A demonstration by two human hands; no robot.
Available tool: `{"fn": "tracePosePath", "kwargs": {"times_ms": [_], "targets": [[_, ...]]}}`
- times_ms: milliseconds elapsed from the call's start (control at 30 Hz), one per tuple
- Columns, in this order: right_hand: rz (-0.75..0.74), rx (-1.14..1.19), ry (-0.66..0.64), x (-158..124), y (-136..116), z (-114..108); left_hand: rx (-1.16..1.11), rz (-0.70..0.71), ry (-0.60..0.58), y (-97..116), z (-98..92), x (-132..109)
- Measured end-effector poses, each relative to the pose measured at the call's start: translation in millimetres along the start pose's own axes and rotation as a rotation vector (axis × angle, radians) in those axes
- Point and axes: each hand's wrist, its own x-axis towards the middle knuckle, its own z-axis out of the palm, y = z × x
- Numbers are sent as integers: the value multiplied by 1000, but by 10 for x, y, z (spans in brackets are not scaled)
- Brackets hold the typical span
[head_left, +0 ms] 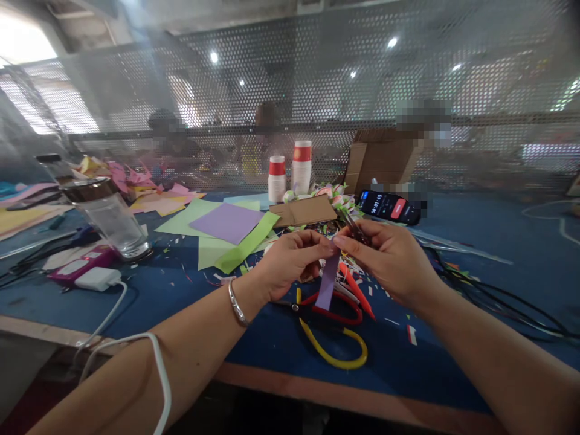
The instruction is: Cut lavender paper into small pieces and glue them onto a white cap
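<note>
My left hand [290, 263] and my right hand [392, 260] meet above the blue table [190, 302], both pinched on the top end of a narrow purple paper strip [327, 284] that hangs down between them. A thin dark tool [353, 228], perhaps tweezers, also pokes out of my right hand's fingers. A silver bangle [236, 302] sits on my left wrist. Under the hands lie red-handled scissors [338, 305], yellow-handled scissors [335, 350] and an orange pen-like tool [357, 293] among paper scraps.
Green and purple paper sheets [226, 232] lie at centre left, a glass jar [113, 220] and a white charger [97, 279] further left. A cardboard piece [303, 211], two red-and-white cups [290, 172], paper flowers [333, 196] and a phone [389, 207] showing a timer stand behind. Black cables [489, 296] run at right.
</note>
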Motion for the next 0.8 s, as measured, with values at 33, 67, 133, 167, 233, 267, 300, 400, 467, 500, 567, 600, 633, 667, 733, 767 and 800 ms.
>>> {"fn": "tracePosePath", "kwargs": {"times_ms": [33,67,133,167,233,267,300,400,467,500,567,600,633,667,733,767,800], "targets": [[-2,3,-2,0,-1,-2,-19,-14,4,3,5,-3],[-4,6,-3,-1,-3,-4,-34,-24,11,5,8,-4],[-4,8,-5,-2,-7,-4,-47,-27,22,7,11,-3],[2,6,-6,-3,-11,-2,-46,-21,28,8,10,0],[21,5,-3,-4,-20,3,-31,-1,41,8,7,6],[33,8,1,-5,-24,6,-18,9,49,9,5,9],[42,13,7,-5,-27,9,-1,14,55,9,4,11],[51,26,20,-2,-23,7,62,14,59,10,6,8],[50,29,18,0,-9,-1,100,25,48,10,12,1],[51,29,15,1,-2,-5,116,37,43,10,15,-3],[55,26,12,2,8,-8,144,65,38,10,19,-6],[59,26,12,2,9,-6,154,76,36,9,19,-6],[62,30,15,1,8,-2,160,86,32,8,19,-4],[65,36,16,1,3,3,161,95,26,6,17,0],[68,55,23,-1,-9,15,168,117,11,-1,12,8],[68,65,25,-2,-15,20,177,134,6,-6,8,11],[68,72,30,-3,-19,23,190,150,3,-11,4,13]]}}
